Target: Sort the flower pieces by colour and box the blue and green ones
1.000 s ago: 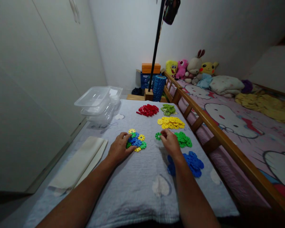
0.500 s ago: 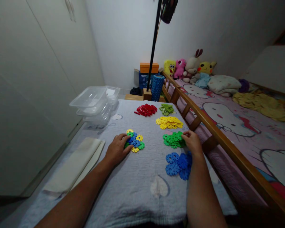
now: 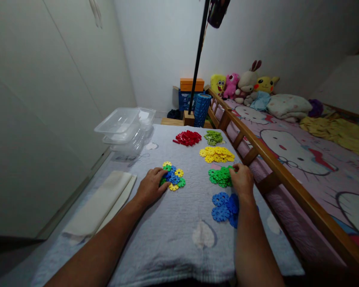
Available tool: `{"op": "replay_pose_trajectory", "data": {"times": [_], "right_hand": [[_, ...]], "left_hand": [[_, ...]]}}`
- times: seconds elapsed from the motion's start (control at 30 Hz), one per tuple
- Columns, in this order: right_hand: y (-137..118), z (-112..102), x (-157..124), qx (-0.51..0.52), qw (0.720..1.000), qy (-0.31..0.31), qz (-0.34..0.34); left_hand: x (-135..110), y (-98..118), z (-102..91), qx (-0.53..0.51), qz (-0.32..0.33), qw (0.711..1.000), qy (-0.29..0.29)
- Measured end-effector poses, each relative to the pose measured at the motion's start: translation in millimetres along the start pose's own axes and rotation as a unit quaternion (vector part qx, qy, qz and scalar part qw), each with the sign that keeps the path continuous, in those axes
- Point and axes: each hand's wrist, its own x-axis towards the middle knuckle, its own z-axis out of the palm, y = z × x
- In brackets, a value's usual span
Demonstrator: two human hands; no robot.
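My left hand [image 3: 152,186] curls its thumb and fingers round the left side of a flower-like cluster of joined plastic snowflake discs [image 3: 172,177], blue in the middle with yellow and green ones around. It lies on the cloth. At the right edge of a pile of green snowflake discs [image 3: 220,176], my right hand [image 3: 241,180] has its fingertips pinched together on a green disc, mostly hidden by the fingers. Larger blue snowflake discs [image 3: 220,213] lie just nearer, partly covered by my right forearm. Beyond the green pile is a pile of yellow discs [image 3: 217,154].
Farther back sit red pieces [image 3: 188,138] and light green pieces [image 3: 213,137]. Stacked clear plastic containers [image 3: 119,121] and a folded cream cloth [image 3: 100,203] occupy the left side. A wooden bed rail [image 3: 259,149] runs along the right, and a black pole [image 3: 198,59] rises behind the table.
The view has turned slightly left. My right hand has shifted a little left against the green pile. My left hand stays on the disc cluster.
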Motion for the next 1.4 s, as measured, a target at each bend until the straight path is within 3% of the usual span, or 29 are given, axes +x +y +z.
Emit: {"op": "replay_pose_trajectory", "data": {"times": [0.1, 0.23, 0.37, 0.53, 0.83, 1.4], "right_hand": [[-42.6, 3.5, -17.3, 0.07, 0.992, -0.04, -0.102], [-103.9, 21.0, -60.3, 0.13, 0.932, -0.184, -0.285], [-134.6, 39.8, -93.5, 0.109, 0.906, -0.218, -0.346], [-137.1, 46.2, -98.5, 0.082, 0.905, -0.22, -0.354], [-130.8, 44.0, -92.5, 0.087, 0.929, -0.192, -0.304], [-128.6, 48.9, -92.4, 0.119, 0.923, -0.193, -0.311]], "left_hand": [[-0.3, -0.1, -0.1, -0.003, 0.002, 1.0, -0.002], [-0.8, 0.2, 0.8, 0.0, 0.004, 1.0, 0.004], [-0.6, 1.7, -0.2, 0.0, 0.007, 1.0, 0.0], [-0.3, 2.1, -0.6, 0.002, 0.009, 1.0, 0.0], [-0.8, 1.9, -1.0, -0.005, 0.006, 1.0, 0.014], [-1.1, 1.1, 0.4, 0.004, 0.012, 1.0, 0.013]]}}
